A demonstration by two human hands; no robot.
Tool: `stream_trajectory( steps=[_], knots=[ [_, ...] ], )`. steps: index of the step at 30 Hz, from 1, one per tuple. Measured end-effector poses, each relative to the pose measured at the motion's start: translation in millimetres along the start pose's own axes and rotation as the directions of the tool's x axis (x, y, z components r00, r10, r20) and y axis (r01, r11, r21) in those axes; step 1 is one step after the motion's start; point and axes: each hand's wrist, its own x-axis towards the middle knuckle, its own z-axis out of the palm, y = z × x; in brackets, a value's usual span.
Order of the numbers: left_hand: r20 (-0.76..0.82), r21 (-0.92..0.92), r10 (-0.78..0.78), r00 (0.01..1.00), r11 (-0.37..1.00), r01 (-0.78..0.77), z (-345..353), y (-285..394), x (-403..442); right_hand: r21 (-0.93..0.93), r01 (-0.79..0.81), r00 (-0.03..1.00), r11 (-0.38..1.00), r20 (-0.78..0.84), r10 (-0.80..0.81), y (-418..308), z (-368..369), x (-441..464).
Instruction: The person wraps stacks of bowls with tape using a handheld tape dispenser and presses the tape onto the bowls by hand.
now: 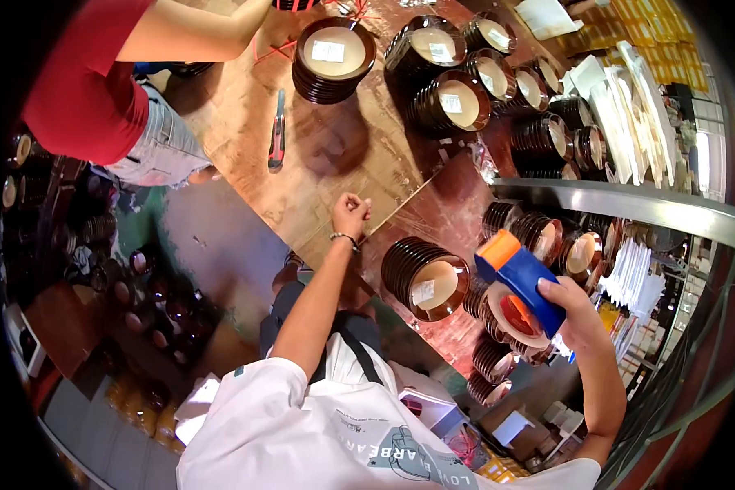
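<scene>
In my right hand (570,309), at the right, is a blue and orange tape dispenser (524,282), fingers wrapped round its blue body. A wide roll of tape (498,307) sits on its orange hub. My left hand (351,216), with a dark bracelet at the wrist, hovers over the near edge of the wooden table; its fingers are curled in and nothing shows in them. Between my hands stands a stack of brown-rimmed bowls (425,279) with a white label in the top one. Part of the dispenser's grip is hidden by my fingers.
A red and black utility knife (278,143) lies on the wooden table (245,175). Another labelled bowl stack (333,61) stands beyond it, with several more stacks (452,102) at right. A metal beam (621,198) crosses the right side. A person in a red shirt (86,90) works at upper left.
</scene>
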Motion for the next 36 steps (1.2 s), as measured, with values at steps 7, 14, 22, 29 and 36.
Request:
stream_trajectory(
  steps=[7,14,22,29,36],
  knots=[
    [-0.051,0.078,-0.08,0.995,0.993,0.084,-4.0,-69.6,-34.2,-0.148,-0.062,0.995,0.987,0.063,0.072,-31.8,28.5,30.7],
    [0.215,0.724,0.39,0.895,0.552,-0.414,-7.0,-50.8,-45.9,-0.171,-0.087,0.988,0.981,0.115,0.108,-39.4,27.1,40.4],
    [0.537,0.665,0.427,0.727,0.316,-0.677,-6.6,-38.2,-45.9,-0.177,-0.174,0.98,0.969,0.065,0.188,-26.7,23.0,32.0],
    [0.575,0.669,0.386,0.722,0.287,-0.686,-3.5,-43.1,-51.3,-0.15,-0.17,0.978,0.974,0.094,0.185,-20.2,16.8,30.9],
    [0.592,0.666,0.343,0.729,0.302,-0.683,-3.8,-38.2,-53.7,-0.144,-0.176,0.974,0.974,0.114,0.193,-17.4,15.2,30.3]
  ],
)
